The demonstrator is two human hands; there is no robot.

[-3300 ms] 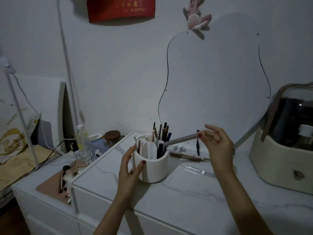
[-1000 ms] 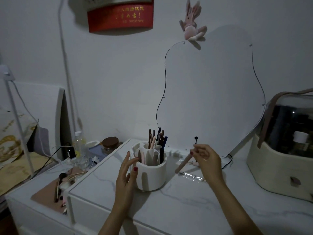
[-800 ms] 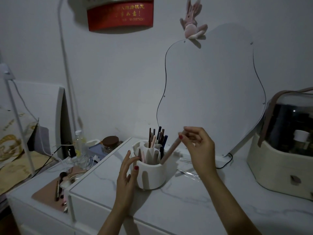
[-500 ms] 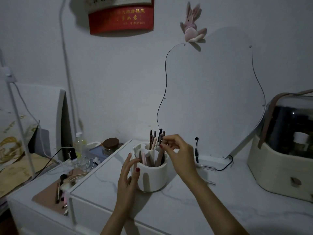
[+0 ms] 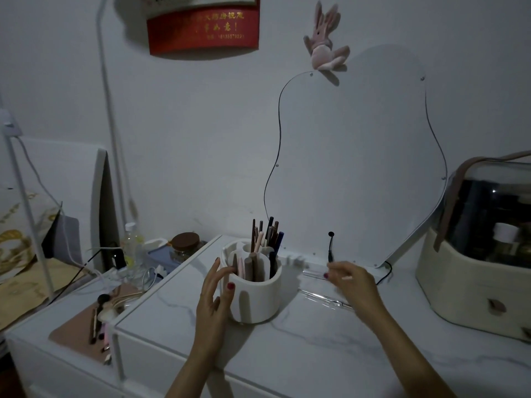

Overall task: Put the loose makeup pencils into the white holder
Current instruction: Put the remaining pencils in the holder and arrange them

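Note:
The white holder (image 5: 258,300) stands on the marble-look dresser top (image 5: 301,349) with several pencils (image 5: 254,267) in its front compartments and taller ones (image 5: 270,234) at the back. My left hand (image 5: 214,297) cups its left side, thumb on the wall and fingers at the rim. My right hand (image 5: 350,282) hovers to the right of the holder, blurred, fingers loosely apart with nothing seen in them. Just below it lies a slim clear tool (image 5: 327,300). A thin black stick (image 5: 330,248) stands at the mirror's foot.
A wavy mirror (image 5: 359,168) leans on the wall behind. A cream cosmetic case (image 5: 482,268) stands at the right. On the lower left shelf are a pink tray of brushes (image 5: 83,331), a brown-lidded jar (image 5: 185,245), a bottle (image 5: 132,245) and cables.
My right hand carried a pinkish-brown pencil to the holder, dropped it into a front compartment, and has moved back to the right without it. My left hand stayed at the holder.

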